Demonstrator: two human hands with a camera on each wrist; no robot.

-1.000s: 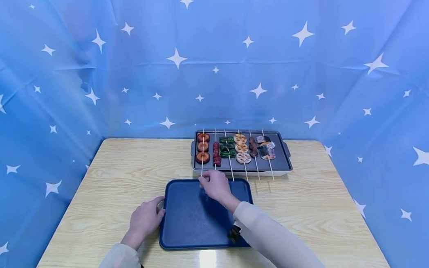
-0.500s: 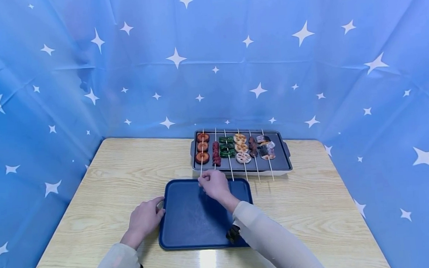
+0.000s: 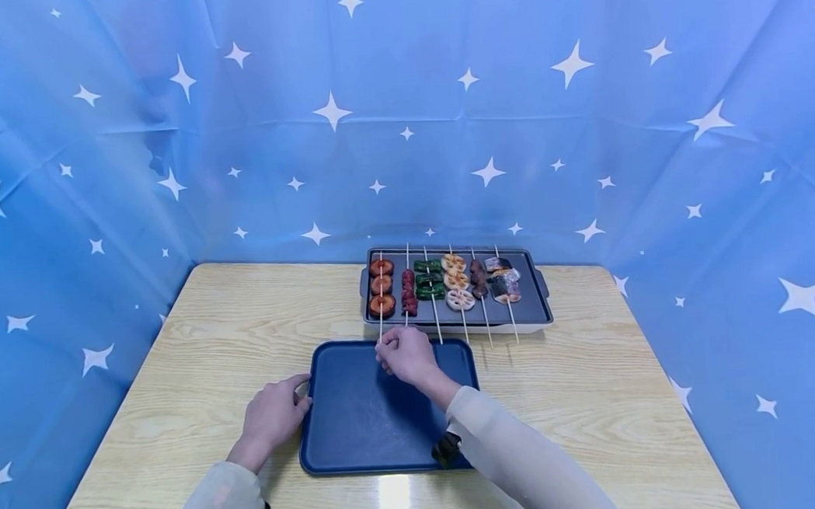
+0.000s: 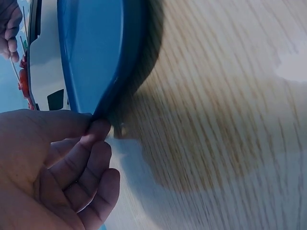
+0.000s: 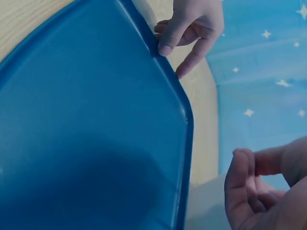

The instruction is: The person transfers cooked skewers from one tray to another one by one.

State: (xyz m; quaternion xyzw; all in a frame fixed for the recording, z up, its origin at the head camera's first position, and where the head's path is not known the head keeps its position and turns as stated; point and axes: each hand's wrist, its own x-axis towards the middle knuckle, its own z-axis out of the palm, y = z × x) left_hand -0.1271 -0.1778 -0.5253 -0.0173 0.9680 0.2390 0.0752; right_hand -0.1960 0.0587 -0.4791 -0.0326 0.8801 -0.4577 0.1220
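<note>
The right hand [image 3: 407, 356] pinches the round-slice skewer [image 3: 383, 306] by its stick at the blue tray [image 3: 355, 421]'s far edge; the left hand [image 3: 272, 413] pinches the tray's left rim. Beyond the tray, the griddle [image 3: 532, 301] bears five other skewers [image 3: 458, 279]. None lies on the tray; work seems barely begun, its floor offering room.

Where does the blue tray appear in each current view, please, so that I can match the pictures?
Head: the blue tray lies at lower centre, slightly left.
Left wrist: the blue tray sits at the top, left of centre.
Right wrist: the blue tray fills most of the left and centre.
Shared landmark: the left hand, at its rim in all three.
</note>
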